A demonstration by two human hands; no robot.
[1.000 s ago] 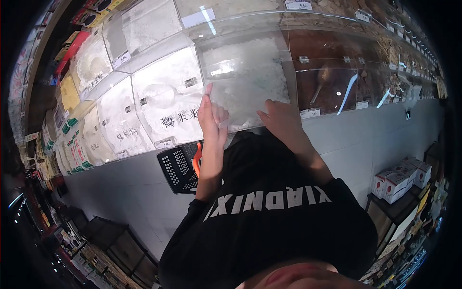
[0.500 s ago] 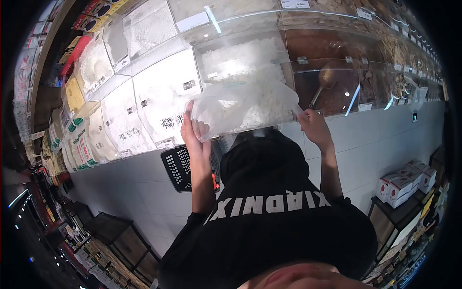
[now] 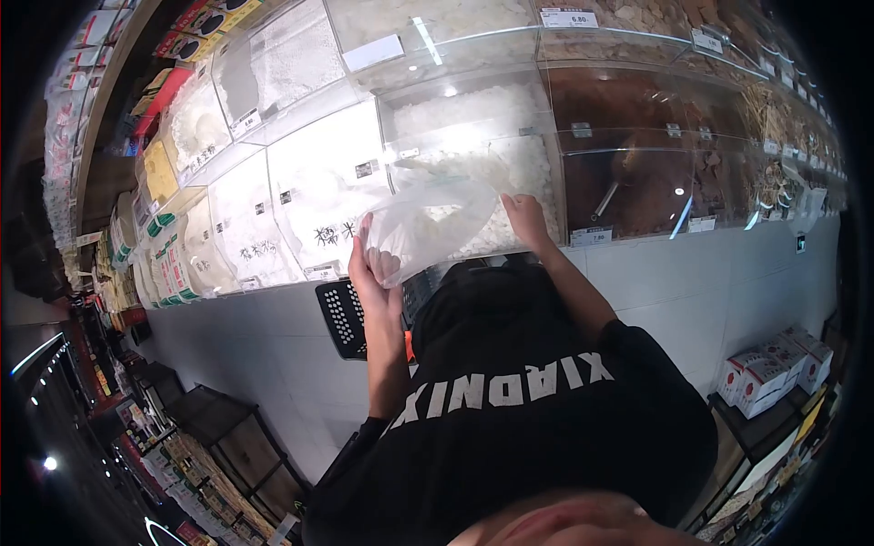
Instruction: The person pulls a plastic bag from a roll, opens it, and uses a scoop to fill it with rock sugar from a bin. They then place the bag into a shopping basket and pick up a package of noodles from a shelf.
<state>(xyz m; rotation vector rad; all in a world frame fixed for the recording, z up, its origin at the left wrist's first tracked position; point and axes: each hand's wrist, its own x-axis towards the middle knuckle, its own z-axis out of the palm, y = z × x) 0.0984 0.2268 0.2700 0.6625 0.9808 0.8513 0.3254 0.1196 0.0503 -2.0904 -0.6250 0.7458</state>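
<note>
A clear plastic bag (image 3: 432, 218) stretches between my two hands in front of a bin of white lumpy goods (image 3: 523, 173). My left hand (image 3: 375, 264) grips the bag's left side, the fingers showing through the film. At the right end of the bag's rim, my right hand (image 3: 526, 218) pinches the plastic. The bag hangs slack, its mouth spread partly apart. Right of my right hand, a scoop (image 3: 605, 198) lies in a bin of reddish-brown goods (image 3: 583, 164).
Bins of white powder (image 3: 314, 168) with handwritten labels stand to the left. A black perforated basket (image 3: 341, 318) is below my left hand. White boxes (image 3: 769, 373) sit on a dark stand at the right. Pale floor tiles (image 3: 655, 291) run along the bins.
My right hand has moved left, closer to my left hand, with the bag's edge in it. The bag has gone from stretched wide to slacker. The view has shifted slightly.
</note>
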